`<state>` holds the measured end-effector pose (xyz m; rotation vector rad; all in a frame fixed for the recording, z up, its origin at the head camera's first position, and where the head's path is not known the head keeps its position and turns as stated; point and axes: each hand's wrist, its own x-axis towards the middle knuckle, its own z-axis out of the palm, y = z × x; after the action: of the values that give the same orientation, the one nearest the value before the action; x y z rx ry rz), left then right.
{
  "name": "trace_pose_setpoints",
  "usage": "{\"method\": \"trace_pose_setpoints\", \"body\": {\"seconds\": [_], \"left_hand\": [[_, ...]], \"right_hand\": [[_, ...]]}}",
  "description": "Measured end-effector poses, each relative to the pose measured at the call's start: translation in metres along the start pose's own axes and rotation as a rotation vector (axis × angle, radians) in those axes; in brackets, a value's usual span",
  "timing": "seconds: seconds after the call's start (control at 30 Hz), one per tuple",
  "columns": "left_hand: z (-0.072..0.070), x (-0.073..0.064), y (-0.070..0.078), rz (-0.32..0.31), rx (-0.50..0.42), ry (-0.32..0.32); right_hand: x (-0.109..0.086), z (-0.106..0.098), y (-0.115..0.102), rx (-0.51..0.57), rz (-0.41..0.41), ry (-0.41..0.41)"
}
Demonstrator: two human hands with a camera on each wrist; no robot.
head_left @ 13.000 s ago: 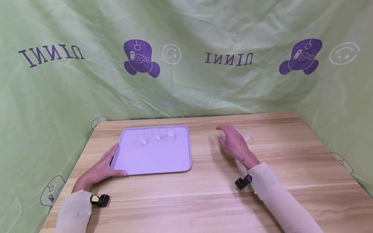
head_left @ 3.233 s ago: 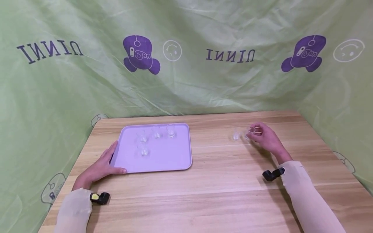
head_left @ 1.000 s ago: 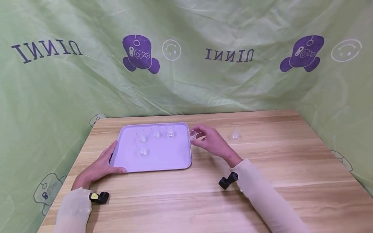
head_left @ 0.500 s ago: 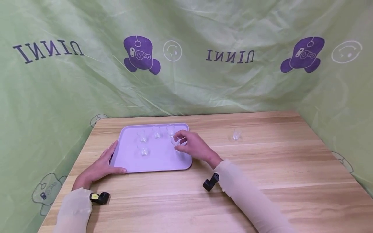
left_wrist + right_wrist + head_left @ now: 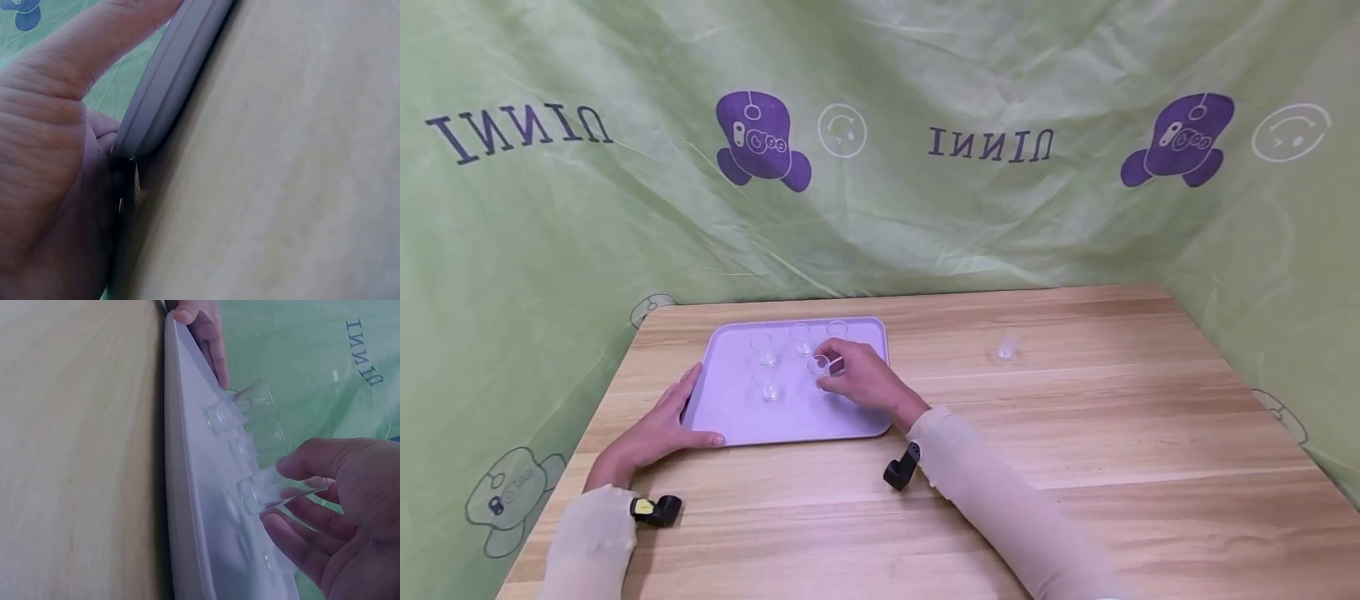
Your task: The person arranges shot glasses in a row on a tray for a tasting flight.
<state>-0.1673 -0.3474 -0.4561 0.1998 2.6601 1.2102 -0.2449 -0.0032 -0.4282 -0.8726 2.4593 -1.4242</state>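
My right hand (image 5: 868, 377) pinches a small clear shot glass (image 5: 817, 365) between thumb and fingers, over the right half of the lilac tray (image 5: 797, 427). In the right wrist view the held glass (image 5: 251, 495) has its base close over the tray. Several similar glasses stand upright on the tray, among them a front one (image 5: 771, 390) and a back left one (image 5: 765, 352). My right hand partly hides the back right glass (image 5: 837, 330). My left hand (image 5: 651, 433) rests at the tray's front left corner, fingers straight along the left side, thumb on the front rim.
One more shot glass (image 5: 1008, 346) stands on the wooden table (image 5: 1075, 433), right of the tray. A green printed cloth (image 5: 925, 225) hangs behind and beside the table.
Earlier, my right hand set a fourth glass on the tray, then gripped another at the right. It has carried that one left over the tray. My left hand has stayed put.
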Motion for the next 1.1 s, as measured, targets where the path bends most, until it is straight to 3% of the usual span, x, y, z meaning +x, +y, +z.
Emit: {"method": "trace_pose_setpoints", "body": {"seconds": [0.7, 1.1], "left_hand": [[0.001, 0.000, 0.002, -0.018, 0.014, -0.002], [0.001, 0.001, 0.001, -0.010, 0.015, 0.003]], "right_hand": [[0.019, 0.026, -0.010, -0.023, 0.074, -0.006], [0.021, 0.030, -0.008, -0.075, 0.087, 0.003]]}}
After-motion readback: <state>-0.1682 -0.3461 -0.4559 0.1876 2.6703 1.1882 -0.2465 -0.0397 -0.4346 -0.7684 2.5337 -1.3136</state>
